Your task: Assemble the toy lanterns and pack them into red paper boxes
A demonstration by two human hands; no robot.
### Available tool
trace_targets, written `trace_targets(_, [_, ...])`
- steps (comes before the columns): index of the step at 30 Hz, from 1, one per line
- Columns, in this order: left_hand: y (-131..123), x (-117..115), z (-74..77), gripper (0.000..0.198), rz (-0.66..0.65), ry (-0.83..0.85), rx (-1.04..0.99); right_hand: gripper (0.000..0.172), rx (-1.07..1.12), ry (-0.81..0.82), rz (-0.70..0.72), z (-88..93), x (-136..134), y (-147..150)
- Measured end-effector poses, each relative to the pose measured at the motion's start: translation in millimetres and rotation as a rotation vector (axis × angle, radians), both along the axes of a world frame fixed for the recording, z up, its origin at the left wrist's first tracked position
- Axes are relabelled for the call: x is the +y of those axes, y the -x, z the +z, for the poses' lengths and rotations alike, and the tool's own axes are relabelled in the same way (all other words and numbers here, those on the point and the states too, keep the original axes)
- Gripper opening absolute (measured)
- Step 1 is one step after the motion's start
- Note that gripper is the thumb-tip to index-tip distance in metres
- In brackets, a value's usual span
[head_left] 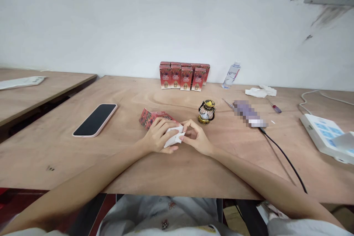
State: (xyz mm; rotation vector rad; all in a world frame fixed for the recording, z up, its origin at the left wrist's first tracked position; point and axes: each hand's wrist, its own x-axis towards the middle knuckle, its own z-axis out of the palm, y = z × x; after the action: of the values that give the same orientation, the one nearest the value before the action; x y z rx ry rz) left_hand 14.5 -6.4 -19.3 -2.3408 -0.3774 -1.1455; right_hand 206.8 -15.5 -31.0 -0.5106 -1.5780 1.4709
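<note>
A small cardboard box (170, 141) lies between my hands over the middle of the table. Its near end shows white, and red printed card sticks out behind my fingers. My left hand (157, 135) wraps round its left side and holds it, thumb across the white part. With thumb and forefinger, my right hand (199, 141) pinches a white flap at the right end. Whether the red card and the white part are one piece is hidden by my left hand. Just beyond my right hand stands a small black and gold lantern (207, 112).
Several red boxes (176, 77) stand in rows by the wall, beside a leaning plastic bottle (231, 75). A phone (95, 121) lies at left. To the right are crumpled tissues (256, 92), a screwdriver (276, 108), a blurred purple device (245, 110) on a cable and a power strip (323, 132).
</note>
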Motion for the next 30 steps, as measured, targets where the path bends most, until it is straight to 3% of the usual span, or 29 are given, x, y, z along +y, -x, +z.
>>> trace_targets(8, [-1, 1, 1.4, 0.037, -0.011, -0.009, 0.017, 0.034, -0.029, 0.034, -0.023, -5.2, 2, 1])
trace_targets(18, [1, 2, -3.8, 0.037, 0.003, -0.006, 0.017, 0.034, -0.078, -0.038, -0.101, -9.5, 2, 3])
trace_targets(23, [-1, -1, -4.7, 0.035, -0.077, 0.022, 0.003, 0.050, -0.122, -0.028, -0.149, -10.8, 4, -1])
trace_targets(27, [-3, -5, -2.0, 0.031, -0.183, 0.024, 0.016, 0.074, -0.142, -0.048, 0.034, -6.0, 6, -3])
trace_targets(30, [-4, -8, -1.3, 0.029, -0.239, 0.023, 0.029, 0.083, -0.071, 0.033, 0.181, -2.5, 5, -3])
